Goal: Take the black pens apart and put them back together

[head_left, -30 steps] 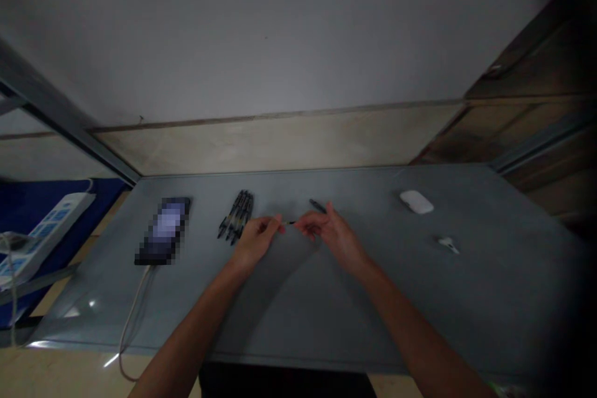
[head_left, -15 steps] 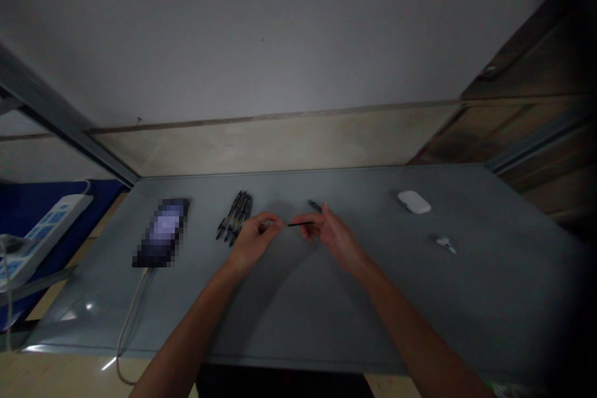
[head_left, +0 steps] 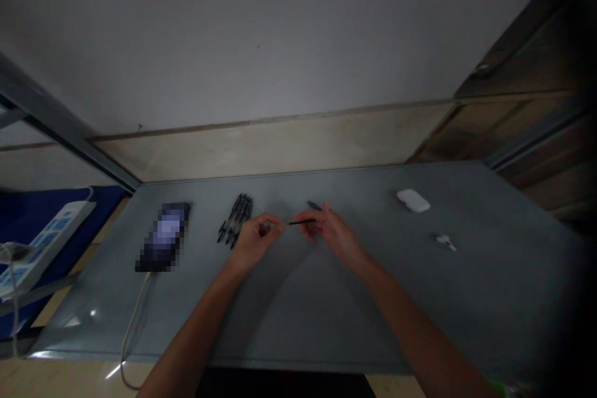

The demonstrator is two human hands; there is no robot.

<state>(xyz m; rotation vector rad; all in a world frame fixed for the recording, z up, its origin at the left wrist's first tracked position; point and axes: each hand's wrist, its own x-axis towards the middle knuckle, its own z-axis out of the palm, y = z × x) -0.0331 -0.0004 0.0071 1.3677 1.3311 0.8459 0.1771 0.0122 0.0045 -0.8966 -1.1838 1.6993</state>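
Over the middle of the grey table (head_left: 298,323), my left hand (head_left: 257,236) pinches the left tip of a thin dark rod (head_left: 301,222), which looks like a pen refill. The rod's other end lies between the fingers of my right hand (head_left: 329,229). A dark pen part (head_left: 314,205) juts out behind my right fingers; whether they hold it too is unclear. Several black pens (head_left: 237,216) lie side by side on the table, just left of my left hand.
A phone (head_left: 164,236) with a cable (head_left: 133,323) lies at the left. To the right are a white case (head_left: 413,200) and a small white earbud (head_left: 445,241). A power strip (head_left: 46,245) rests beyond the table's left edge. A wall (head_left: 289,140) stands behind.
The view has shifted slightly. Both hands keep nearly the same pose around the thin rod, with only a slight change in the right fingers.
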